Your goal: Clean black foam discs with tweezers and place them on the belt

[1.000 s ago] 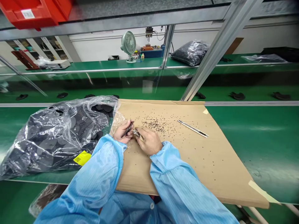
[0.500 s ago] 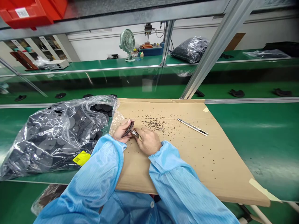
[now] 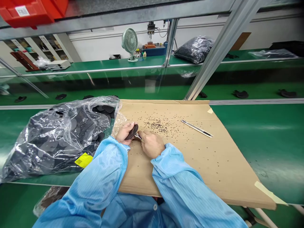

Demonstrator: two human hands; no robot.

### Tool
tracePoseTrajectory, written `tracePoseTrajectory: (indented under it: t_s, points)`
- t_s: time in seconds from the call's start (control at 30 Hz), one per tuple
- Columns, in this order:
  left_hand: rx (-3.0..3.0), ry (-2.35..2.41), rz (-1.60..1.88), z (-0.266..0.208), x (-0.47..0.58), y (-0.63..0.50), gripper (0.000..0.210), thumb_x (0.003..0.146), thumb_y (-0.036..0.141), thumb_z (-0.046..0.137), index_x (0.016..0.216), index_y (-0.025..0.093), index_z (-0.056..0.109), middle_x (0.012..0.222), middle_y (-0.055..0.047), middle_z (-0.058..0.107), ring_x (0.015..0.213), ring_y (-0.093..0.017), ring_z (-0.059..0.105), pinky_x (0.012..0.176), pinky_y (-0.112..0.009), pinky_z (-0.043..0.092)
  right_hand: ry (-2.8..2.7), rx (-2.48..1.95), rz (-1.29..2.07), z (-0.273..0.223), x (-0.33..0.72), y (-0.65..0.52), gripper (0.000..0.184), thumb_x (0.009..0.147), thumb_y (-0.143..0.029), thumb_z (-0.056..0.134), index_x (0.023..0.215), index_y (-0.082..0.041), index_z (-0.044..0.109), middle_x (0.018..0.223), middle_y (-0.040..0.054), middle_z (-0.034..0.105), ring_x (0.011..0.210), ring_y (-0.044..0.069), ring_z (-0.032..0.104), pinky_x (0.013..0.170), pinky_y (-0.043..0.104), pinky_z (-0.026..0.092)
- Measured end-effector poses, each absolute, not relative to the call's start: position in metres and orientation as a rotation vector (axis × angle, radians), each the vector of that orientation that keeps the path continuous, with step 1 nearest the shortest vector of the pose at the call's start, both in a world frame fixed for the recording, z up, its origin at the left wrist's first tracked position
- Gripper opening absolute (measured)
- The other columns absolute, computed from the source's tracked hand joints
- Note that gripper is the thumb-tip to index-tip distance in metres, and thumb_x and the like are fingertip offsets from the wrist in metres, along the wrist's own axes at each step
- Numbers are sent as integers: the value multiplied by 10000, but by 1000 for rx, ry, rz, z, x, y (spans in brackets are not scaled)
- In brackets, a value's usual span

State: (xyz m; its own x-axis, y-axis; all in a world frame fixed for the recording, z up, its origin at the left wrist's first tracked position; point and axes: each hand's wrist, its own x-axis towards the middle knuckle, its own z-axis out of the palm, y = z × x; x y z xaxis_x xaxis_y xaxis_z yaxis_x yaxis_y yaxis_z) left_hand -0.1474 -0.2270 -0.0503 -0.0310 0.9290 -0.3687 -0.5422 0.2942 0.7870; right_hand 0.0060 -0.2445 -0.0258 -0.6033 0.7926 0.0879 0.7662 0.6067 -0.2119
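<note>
My left hand (image 3: 123, 133) is closed around a dark, flat, rounded pad (image 3: 132, 132), tilted with its broad face partly showing. My right hand (image 3: 152, 144) wraps around small metal nippers (image 3: 137, 136), whose jaws meet the pad's right edge. Most of the tool's handle is hidden by my fingers. Both hands are over the left part of a brown cardboard sheet (image 3: 190, 171). Tiny black scraps (image 3: 158, 125) lie scattered over the cardboard just beyond my hands.
A clear plastic bag (image 3: 54, 139) full of dark pads lies on the left. A utility knife (image 3: 197, 128) rests on the cardboard's right side. Behind the cardboard stands a slanted metal post (image 3: 213, 50). Dark curved pieces (image 3: 240, 94) sit along the green conveyor surface.
The pad in my left hand has turned, so more of its flat face shows. My right hand has shifted very slightly, with the nippers still at the pad's edge.
</note>
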Motion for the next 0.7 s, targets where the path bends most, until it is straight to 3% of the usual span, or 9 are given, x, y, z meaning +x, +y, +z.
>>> tracePoseTrajectory:
  t_s: [0.23, 0.43, 0.57, 0.7]
  points:
    - [475, 1034, 1265, -49, -145, -227, 257, 738, 314, 716, 864, 133, 585, 540, 54, 494, 317, -32, 356, 305, -159, 224, -2639, -1353, 287, -31, 4, -244, 332, 852, -115, 399, 1096, -199, 608, 949, 86, 662, 844, 235, 617, 685, 304, 434]
    - [353, 770, 1237, -48, -150, -225, 128, 814, 234, 630, 870, 135, 572, 600, 44, 473, 361, -25, 331, 312, -143, 201, -2053, -1179, 622, -46, 10, -236, 294, 812, -194, 510, 1081, -207, 628, 985, 68, 670, 923, 220, 607, 837, 326, 462]
    - [283, 665, 1235, -50, -156, -224, 100, 870, 221, 550, 893, 130, 586, 620, 32, 452, 399, -31, 343, 328, -139, 228, -1332, -977, 1235, -43, 20, -222, 335, 775, -337, 619, 1075, -188, 609, 872, 47, 671, 801, 209, 628, 789, 377, 507]
    - [268, 715, 1318, -50, -154, -222, 102, 846, 226, 593, 888, 133, 590, 620, 29, 473, 415, -37, 367, 344, -151, 249, -714, -672, 1884, -36, 32, -208, 262, 799, -358, 560, 968, -166, 614, 952, 98, 677, 825, 226, 651, 728, 394, 544]
